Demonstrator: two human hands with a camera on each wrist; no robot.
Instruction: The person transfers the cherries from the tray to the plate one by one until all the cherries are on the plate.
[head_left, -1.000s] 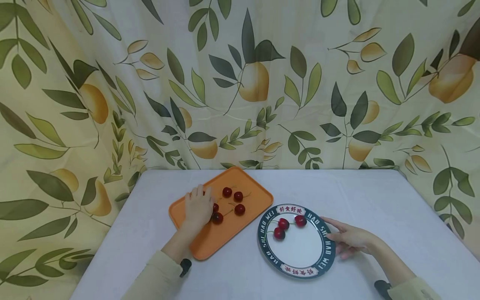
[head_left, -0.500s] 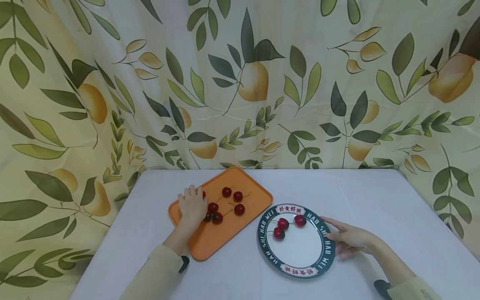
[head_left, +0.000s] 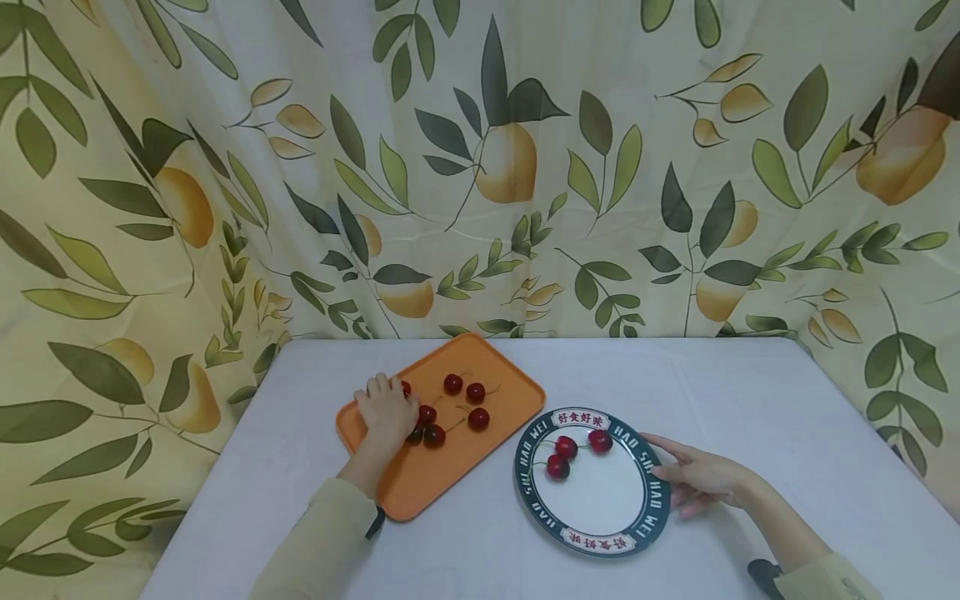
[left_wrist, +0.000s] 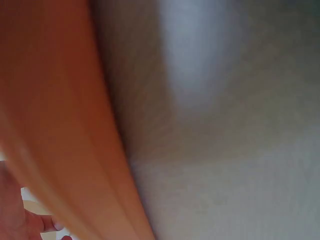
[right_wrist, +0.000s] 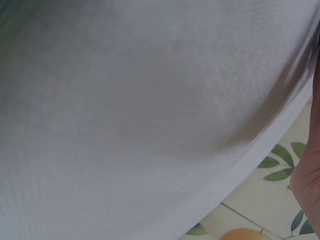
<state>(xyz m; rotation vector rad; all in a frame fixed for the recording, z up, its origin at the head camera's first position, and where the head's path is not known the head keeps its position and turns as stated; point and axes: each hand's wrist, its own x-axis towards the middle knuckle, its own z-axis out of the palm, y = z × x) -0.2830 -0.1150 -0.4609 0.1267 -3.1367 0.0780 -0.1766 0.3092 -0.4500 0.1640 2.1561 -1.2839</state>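
My left hand (head_left: pixel 386 412) reaches over the left part of an orange tray (head_left: pixel 427 492), its fingers bent down among the cherries. Beside the fingers lie a dark cherry (head_left: pixel 434 436) and another cherry (head_left: pixel 426 415); the hand hides what is under its palm. In the left wrist view the thumb (left_wrist: pixel 47 223) shows past the tray's edge, and I cannot tell whether a cherry is pinched. On the right, my right hand (head_left: pixel 708 477) holds the rim of a round plate (head_left: pixel 654 500), thumb over the edge. Three cherries (head_left: pixel 566 447) with stems sit on the plate.
Several more cherries (head_left: pixel 478 418) lie toward the tray's right half. Tray and plate stand close together on a table with a white cloth (head_left: pixel 450 558). Behind the table hangs a curtain (head_left: pixel 600 250) printed with leaves and fruit.
My left hand has shifted left and slightly down over the tray, uncovering cherries at its right, then moved little. The right hand and the plate have stayed in place.
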